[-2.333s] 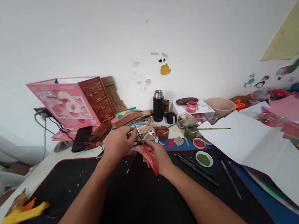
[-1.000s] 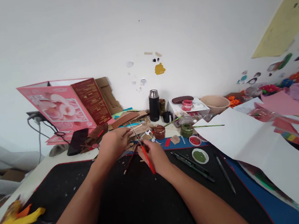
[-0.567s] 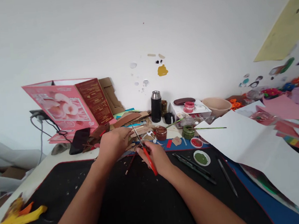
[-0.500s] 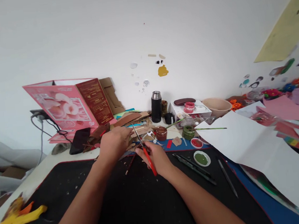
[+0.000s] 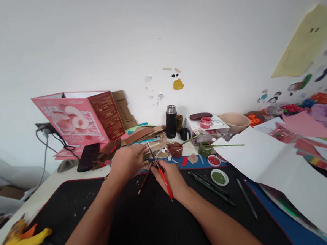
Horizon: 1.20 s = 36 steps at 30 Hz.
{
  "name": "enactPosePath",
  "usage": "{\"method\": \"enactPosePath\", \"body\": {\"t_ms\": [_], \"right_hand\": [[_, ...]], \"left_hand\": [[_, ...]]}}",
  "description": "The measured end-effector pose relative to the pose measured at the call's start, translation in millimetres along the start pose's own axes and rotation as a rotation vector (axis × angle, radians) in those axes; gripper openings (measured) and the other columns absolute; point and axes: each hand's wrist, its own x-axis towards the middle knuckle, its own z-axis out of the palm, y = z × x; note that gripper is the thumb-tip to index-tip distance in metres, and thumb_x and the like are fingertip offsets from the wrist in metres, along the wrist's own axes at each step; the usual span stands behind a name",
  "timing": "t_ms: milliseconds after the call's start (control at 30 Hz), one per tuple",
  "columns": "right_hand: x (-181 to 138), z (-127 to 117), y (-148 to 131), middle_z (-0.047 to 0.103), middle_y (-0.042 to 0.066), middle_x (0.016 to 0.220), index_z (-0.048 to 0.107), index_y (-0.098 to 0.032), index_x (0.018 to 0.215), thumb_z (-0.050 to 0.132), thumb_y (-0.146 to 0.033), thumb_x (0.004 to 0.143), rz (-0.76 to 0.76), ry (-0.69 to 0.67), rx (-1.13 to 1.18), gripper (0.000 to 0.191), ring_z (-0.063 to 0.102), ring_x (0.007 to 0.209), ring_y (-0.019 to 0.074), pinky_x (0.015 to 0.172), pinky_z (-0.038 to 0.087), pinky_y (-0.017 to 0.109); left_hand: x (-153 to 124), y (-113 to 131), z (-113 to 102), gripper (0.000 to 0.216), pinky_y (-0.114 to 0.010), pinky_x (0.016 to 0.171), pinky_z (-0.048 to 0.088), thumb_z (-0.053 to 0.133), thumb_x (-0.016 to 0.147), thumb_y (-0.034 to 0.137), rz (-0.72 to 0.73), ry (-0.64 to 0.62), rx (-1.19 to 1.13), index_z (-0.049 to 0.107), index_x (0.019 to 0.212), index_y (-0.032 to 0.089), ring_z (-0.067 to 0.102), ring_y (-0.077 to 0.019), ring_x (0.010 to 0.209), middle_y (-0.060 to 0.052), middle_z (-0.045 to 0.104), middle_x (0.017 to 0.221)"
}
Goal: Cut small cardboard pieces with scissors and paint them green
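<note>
My right hand [image 5: 170, 177] grips red-handled scissors [image 5: 159, 166], the blades pointing up and away toward the back of the desk. My left hand [image 5: 128, 161] is closed in a pinch right at the blades, holding a small brown piece I cannot make out clearly. A dark red paintbrush [image 5: 143, 179] lies on the black mat [image 5: 73, 206] just under both hands.
Brown paint jar [image 5: 176, 149], green jar [image 5: 205, 148], red and green lids [image 5: 219, 177], dark pens [image 5: 211, 185] and a large white sheet [image 5: 273, 166] lie to the right. A pink box [image 5: 74, 119], phone [image 5: 88, 157] and black flask [image 5: 171, 121] stand behind. A yellow glue gun [image 5: 16, 244] lies at the left.
The hands have stayed together with the scissors at the pinched piece. The view has shifted slightly downward, otherwise little differs.
</note>
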Motion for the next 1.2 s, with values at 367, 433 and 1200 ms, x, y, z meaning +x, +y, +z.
{"method": "enactPosePath", "body": {"t_ms": [367,433,1200], "right_hand": [[-4,2,-2,0.066,0.002,0.066,0.067,-0.021,0.087,0.058,-0.037,0.099,-0.036,0.002,-0.099,0.023,0.06,0.058,0.019,0.062,0.044,0.029],[-3,1,-1,0.067,0.002,0.068,0.068,-0.021,0.087,0.059,-0.039,0.1,-0.032,0.016,-0.08,0.024,0.062,0.061,0.0193,0.063,0.045,0.029],[2,-16,-5,0.069,0.0,0.064,0.072,-0.023,0.098,0.069,-0.052,0.097,0.066,-0.115,0.115,0.029,0.067,0.054,0.0182,0.055,0.046,0.025]], "left_hand": [[6,-19,-6,0.042,-0.029,0.076,0.054,0.05,0.095,0.049,-0.007,-0.166,-0.605,0.081,0.089,0.02,0.074,-0.023,0.081,-0.003,0.083,0.088],[5,-15,-2,0.039,-0.029,0.078,0.053,0.05,0.096,0.045,-0.026,-0.105,-0.521,0.082,0.093,0.022,0.075,-0.023,0.085,-0.004,0.084,0.094],[-2,13,-5,0.022,-0.034,0.068,0.053,0.055,0.096,0.02,0.155,-0.081,0.231,0.073,0.11,0.019,0.076,-0.0318,0.093,-0.014,0.078,0.099]]}}
